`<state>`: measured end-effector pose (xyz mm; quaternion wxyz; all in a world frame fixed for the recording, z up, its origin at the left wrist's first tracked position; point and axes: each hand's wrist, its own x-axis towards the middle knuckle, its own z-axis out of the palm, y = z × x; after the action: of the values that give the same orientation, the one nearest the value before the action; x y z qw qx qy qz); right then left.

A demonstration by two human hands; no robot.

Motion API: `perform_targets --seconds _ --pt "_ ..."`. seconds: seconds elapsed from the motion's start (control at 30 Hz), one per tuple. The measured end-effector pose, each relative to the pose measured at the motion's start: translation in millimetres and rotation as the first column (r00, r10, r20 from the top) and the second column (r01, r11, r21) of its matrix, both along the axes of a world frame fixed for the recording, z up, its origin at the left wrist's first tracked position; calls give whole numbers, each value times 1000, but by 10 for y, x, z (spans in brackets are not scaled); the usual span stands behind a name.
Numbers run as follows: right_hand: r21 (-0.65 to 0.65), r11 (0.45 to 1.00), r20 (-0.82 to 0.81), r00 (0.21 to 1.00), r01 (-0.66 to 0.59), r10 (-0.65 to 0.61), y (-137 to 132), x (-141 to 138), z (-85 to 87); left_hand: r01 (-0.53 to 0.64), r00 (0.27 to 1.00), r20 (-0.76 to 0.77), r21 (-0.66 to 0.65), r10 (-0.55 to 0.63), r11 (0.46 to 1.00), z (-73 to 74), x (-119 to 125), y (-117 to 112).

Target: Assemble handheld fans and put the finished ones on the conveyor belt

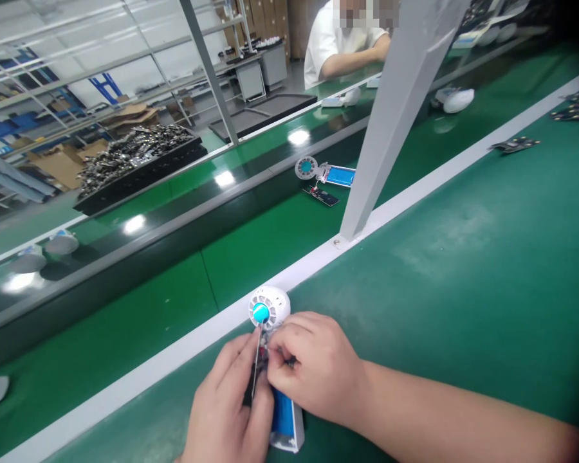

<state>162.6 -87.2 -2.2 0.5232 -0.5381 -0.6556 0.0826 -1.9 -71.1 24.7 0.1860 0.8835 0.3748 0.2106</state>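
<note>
A white handheld fan [276, 302] lies at the edge of the green bench, its round head with a turquoise hub pointing away from me. Its handle is open, and a blue battery [283, 415] shows inside. My left hand [229, 402] is closed around a thin circuit board [256, 370], seen edge-on and tilted up over the handle. From the other side my right hand [313, 366] pinches at the handle's neck, close to small red and white parts. What lies between its fingertips is hidden.
Beyond a white rail [313, 257] runs a green conveyor [174, 308] with another opened fan [338, 175] and its board. A grey post [386, 122] rises from the rail. Boards [516, 145] lie at right. A person [342, 51] sits opposite. A black tray [139, 167] holds metal parts.
</note>
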Motion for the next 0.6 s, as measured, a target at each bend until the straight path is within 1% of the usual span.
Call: perform_targets --seconds 0.17,0.23,0.33,0.43,0.6 --pt "-5 1000 -13 1000 27 -27 -7 1 -5 7 1000 -11 -19 -7 1000 -10 -9 2" --pt "4 1000 0 1000 19 -19 -10 3 -5 14 1000 -7 -27 -14 1000 -14 -17 -1" --pt "5 1000 26 1000 -6 6 -17 12 5 35 999 8 2 -35 999 -16 -18 -6" --pt "-17 1000 21 1000 0 1 -23 21 24 51 998 28 29 -51 998 -5 -8 -11" --pt "-24 1000 -3 1000 8 -8 -29 17 28 50 999 19 11 -50 999 6 1 -4"
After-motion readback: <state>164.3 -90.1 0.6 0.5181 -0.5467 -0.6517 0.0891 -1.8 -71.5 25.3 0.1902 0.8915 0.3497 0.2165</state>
